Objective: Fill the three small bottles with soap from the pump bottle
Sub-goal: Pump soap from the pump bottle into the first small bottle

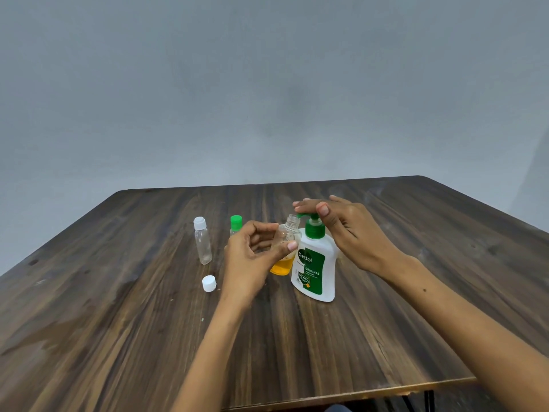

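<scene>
Soap, amber in colour, already lies in the bottom of the open small bottle, which the left hand holds upright just beside the pump bottle, thumb and fingers curled round its clear body, its mouth sitting right under the green spout. The right hand lies over the pump head with its fingers nearly straight, flat on top rather than wrapped round anything. Both bottles stand near the middle of the wooden table. To do this step well, the person likely needs to keep the bottle's narrow mouth directly beneath the spout tip, since any offset would send soap down the outside of the neck. Slow, full presses would probably serve better than quick ones, giving the thick liquid time to run down before the next dose. The pump bottle seems to have nothing but the pressing hand to steady it, so the push should go straight down to avoid tipping it toward the small one. Off to the left stand a clear bottle with a white cap and a green-capped bottle, both apparently still to be filled, and a loose white cap lies nearer the person.
</scene>
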`<state>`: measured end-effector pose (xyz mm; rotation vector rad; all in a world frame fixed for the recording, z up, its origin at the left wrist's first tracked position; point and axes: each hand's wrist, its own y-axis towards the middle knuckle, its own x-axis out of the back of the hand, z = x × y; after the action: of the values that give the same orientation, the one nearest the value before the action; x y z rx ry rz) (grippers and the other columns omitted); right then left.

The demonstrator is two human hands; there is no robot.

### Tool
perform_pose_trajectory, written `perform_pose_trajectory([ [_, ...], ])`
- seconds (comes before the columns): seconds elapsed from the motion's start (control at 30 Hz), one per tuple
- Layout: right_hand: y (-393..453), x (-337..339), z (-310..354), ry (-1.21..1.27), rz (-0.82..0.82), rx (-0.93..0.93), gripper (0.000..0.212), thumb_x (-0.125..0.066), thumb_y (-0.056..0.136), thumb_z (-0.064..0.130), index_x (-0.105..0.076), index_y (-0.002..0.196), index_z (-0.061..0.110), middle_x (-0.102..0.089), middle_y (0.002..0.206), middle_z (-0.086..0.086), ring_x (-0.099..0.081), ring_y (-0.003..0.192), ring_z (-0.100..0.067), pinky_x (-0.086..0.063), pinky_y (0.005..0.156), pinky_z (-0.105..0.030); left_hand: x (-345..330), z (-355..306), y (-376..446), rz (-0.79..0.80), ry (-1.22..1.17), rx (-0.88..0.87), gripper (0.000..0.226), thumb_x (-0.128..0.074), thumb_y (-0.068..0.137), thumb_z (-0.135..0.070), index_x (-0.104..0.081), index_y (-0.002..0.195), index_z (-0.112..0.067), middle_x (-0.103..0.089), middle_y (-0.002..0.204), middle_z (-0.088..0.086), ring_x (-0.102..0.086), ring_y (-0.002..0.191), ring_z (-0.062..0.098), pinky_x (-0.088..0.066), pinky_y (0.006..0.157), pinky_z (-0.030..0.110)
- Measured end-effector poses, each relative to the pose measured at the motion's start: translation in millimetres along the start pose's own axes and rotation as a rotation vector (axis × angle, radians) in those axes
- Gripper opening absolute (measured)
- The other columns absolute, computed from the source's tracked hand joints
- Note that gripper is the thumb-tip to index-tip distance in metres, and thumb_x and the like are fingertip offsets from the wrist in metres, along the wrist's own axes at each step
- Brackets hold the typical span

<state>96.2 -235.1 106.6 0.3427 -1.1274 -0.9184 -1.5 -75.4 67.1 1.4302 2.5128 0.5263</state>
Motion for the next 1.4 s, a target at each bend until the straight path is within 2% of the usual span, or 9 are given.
perform_pose_trajectory([
  [0.17,5.2,4.8,1.7,-0.042,0.026,0.001,0.091,-0.007,0.087,0.077,-0.067,0.121,0.018,-0.063,0.129,0.006,-0.055,0.124,-0.008,-0.031,0.113,-0.041,-0.5,-1.5,-0.9,0.007,-0.002,0.0,0.036,-0.084,0.063,-0.025,-0.066,0.094,-0.022,-0.073,0.097,-0.006,-0.07,0.092,0.006,-0.056,0.078,0.018],
  [0.37,0.8,0.9,1.0,-0.017,0.0,0.003,0.086,-0.01,0.089,0.075,-0.069,0.116,0.019,-0.066,0.123,0.008,-0.056,0.12,-0.004,-0.033,0.111,-0.041,-1.2,0.5,-2.9,0.017,-0.006,0.001,0.044,-0.082,0.056,-0.034,-0.066,0.096,-0.02,-0.074,0.099,-0.003,-0.07,0.095,0.01,-0.057,0.082,0.023],
  [0.57,2.0,2.0,2.1,-0.036,-0.001,0.008,0.088,-0.009,0.089,0.075,-0.068,0.119,0.018,-0.063,0.128,0.006,-0.055,0.123,-0.008,-0.033,0.112,-0.042,-0.2,-1.7,-3.8,0.016,-0.01,-0.004,0.04,-0.082,0.058,-0.031,-0.066,0.094,-0.023,-0.074,0.098,-0.005,-0.07,0.094,0.009,-0.056,0.081,0.021],
  [0.67,3.2,2.5,2.6,-0.036,0.005,0.009,0.089,-0.008,0.088,0.076,-0.067,0.12,0.018,-0.063,0.129,0.006,-0.055,0.124,-0.01,-0.033,0.112,-0.042,0.2,-2.2,-3.4,0.016,-0.007,-0.005,0.035,-0.084,0.065,-0.022,-0.066,0.094,-0.022,-0.073,0.098,-0.005,-0.07,0.093,0.007,-0.056,0.079,0.019],
  [0.8,2.1,0.6,2.2,-0.027,0.001,-0.003,0.088,-0.009,0.088,0.076,-0.07,0.115,0.019,-0.067,0.122,0.007,-0.059,0.118,-0.007,-0.034,0.111,-0.043,-0.6,-1.9,-4.3,0.018,-0.009,-0.008,0.038,-0.082,0.06,-0.029,-0.066,0.094,-0.023,-0.073,0.098,-0.005,-0.07,0.093,0.008,-0.056,0.078,0.018],
  [0.97,3.4,2.3,3.0,-0.036,0.008,-0.004,0.089,-0.008,0.088,0.077,-0.069,0.117,0.018,-0.065,0.125,0.007,-0.058,0.119,-0.006,-0.033,0.112,-0.043,-0.5,-2.9,-3.8,0.018,-0.012,-0.001,0.039,-0.083,0.06,-0.028,-0.066,0.094,-0.022,-0.074,0.098,-0.003,-0.07,0.094,0.009,-0.056,0.08,0.021],
  [1.23,3.4,1.4,4.6,-0.03,-0.005,-0.011,0.087,-0.009,0.087,0.077,-0.071,0.113,0.021,-0.068,0.119,0.01,-0.059,0.116,-0.004,-0.037,0.109,-0.044,-1.0,-2.9,-3.7,0.007,-0.028,0.006,0.035,-0.085,0.064,-0.017,-0.067,0.095,-0.019,-0.074,0.095,-0.004,-0.071,0.091,0.008,-0.054,0.074,0.015],
  [1.4,3.6,3.8,4.8,-0.051,0.021,-0.014,0.09,-0.007,0.086,0.078,-0.068,0.119,0.02,-0.064,0.126,0.009,-0.056,0.12,-0.005,-0.034,0.111,-0.043,-0.2,-3.5,-5.0,0.007,-0.031,0.005,0.036,-0.085,0.064,-0.017,-0.067,0.096,-0.017,-0.074,0.096,-0.003,-0.071,0.091,0.007,-0.054,0.075,0.015],
])
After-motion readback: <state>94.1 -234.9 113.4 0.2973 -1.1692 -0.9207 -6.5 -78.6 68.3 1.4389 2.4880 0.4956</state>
